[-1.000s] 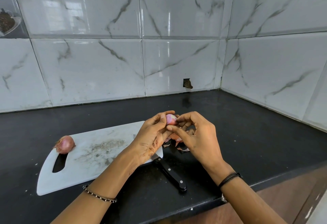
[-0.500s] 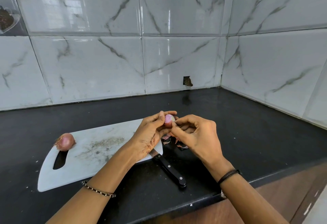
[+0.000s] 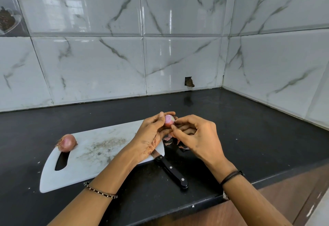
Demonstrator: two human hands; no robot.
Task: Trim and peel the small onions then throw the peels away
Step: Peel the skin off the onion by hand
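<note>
My left hand [image 3: 151,134] holds a small pink onion [image 3: 168,120] between thumb and fingers, above the right end of the white cutting board [image 3: 92,154]. My right hand [image 3: 197,136] meets it from the right, its thumb and fingertips pinching at the onion's skin. Several loose peels [image 3: 170,142] lie on the black counter just under both hands. A second onion [image 3: 66,142], with its skin on, sits at the board's left end by the handle slot.
A black-handled knife [image 3: 171,170] lies on the counter, its blade tip under my left hand, handle pointing toward the front edge. The black counter [image 3: 249,136] runs into a tiled corner at the back right. Marble-look tiles form both walls.
Both hands stay together at the onion. My right fingertips have shifted slightly around its right side and the onion has turned a little in my left hand.
</note>
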